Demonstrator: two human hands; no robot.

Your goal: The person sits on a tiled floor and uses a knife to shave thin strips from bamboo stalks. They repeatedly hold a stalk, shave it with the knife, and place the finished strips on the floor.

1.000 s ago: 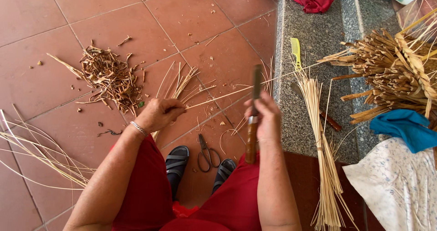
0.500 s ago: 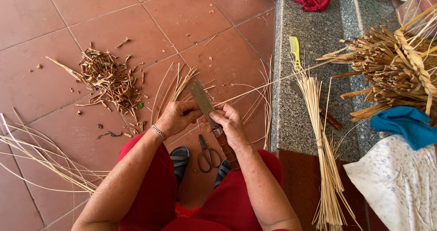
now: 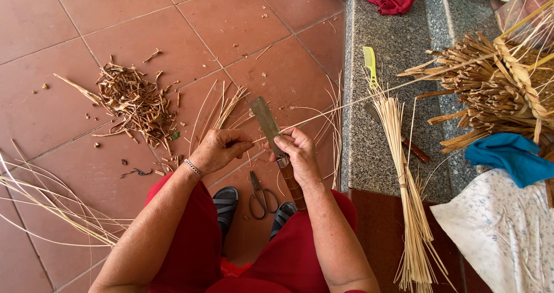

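The right hand [image 3: 300, 154] is closed around a flat-bladed knife with a wooden handle [image 3: 277, 148], blade angled up so its edge meets the long pale straw stem [image 3: 346, 103] pinched taut in the left hand [image 3: 216, 150], above the red tiled floor [image 3: 115, 16].

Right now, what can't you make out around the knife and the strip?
Head view:
- Knife handle: partly hidden by the right hand.
- Strip: near end hidden inside the left hand; far end lost in the bundle.
- Bundle: cut off by the right edge.
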